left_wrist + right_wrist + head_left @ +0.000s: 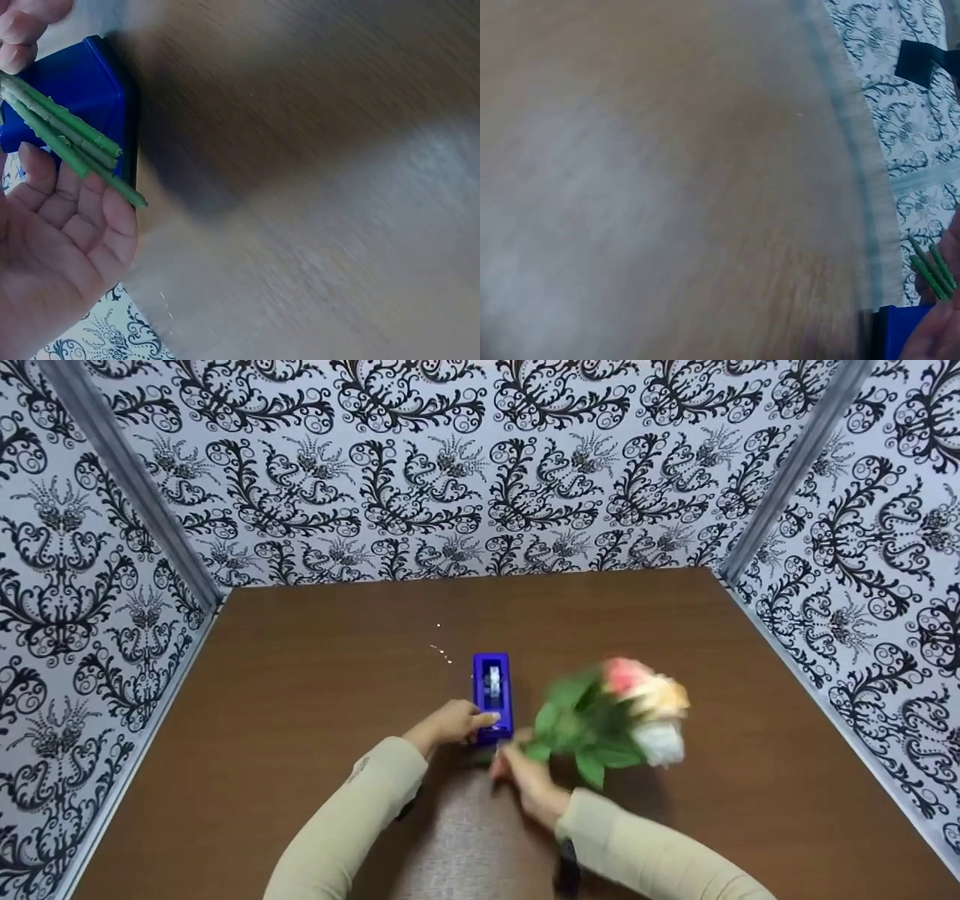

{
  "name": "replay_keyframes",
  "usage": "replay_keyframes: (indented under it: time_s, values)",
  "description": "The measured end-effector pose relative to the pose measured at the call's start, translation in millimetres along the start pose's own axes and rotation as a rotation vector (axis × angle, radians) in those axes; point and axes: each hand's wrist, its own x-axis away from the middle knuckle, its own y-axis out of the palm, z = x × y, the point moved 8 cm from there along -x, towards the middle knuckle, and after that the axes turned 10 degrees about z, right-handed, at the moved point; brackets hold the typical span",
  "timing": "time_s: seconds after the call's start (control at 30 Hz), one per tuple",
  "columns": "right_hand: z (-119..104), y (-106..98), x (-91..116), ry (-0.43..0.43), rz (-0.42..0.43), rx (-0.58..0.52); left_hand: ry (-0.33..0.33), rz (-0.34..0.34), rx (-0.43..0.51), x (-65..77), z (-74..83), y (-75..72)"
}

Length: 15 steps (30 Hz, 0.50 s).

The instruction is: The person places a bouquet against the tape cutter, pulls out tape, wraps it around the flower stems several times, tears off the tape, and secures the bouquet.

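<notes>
A blue tape dispenser [505,690] stands on the brown table in the head view, with a whitish roll inside its opening. My left hand [454,721] grips its near end, thumb on top. Beside it my right hand [529,776] holds a bunch of flowers [600,727] by the stems. Its pink, cream and white blooms lean to the right, blurred by motion. Close up in the left wrist view, several cut green stems [75,139] cross in front of the dispenser's blue end [82,75], near the curled left fingers [90,199].
Small white specks [441,652] show on the wooden table [322,675] to the left of the dispenser. Patterned black-and-white walls [450,472] enclose the table at the back and on both sides. A black item [915,64] appears near the right wrist view's upper right corner.
</notes>
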Motion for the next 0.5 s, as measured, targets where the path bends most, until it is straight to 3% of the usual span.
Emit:
replay_keyframes:
  time_s: [0.1, 0.27, 0.33, 0.43, 0.5]
  values:
    - [5.7, -3.3, 5.3, 0.034, -0.021, -0.015, -0.018, -0.01, 0.048, 0.9, -0.5, 2.5]
    - [-6.6, -1.9, 3.2, 0.034, -0.079, -0.03, -0.009, -0.004, 0.147, 1.6, -1.1, 4.1]
    - [-12.0, -2.4, 3.4, 0.041, -0.1, -0.025, -0.011, -0.018, 0.155, 5.4, -8.0, 4.4]
    - [-23.0, -4.3, 4.6, 0.053, -0.127, -0.029, -0.031, -0.103, 0.162, 17.1, -21.8, 5.5]
    - [-33.6, -6.4, 4.9, 0.04, -0.142, -0.034, -0.022, -0.203, 0.208, 26.4, -24.1, 8.1]
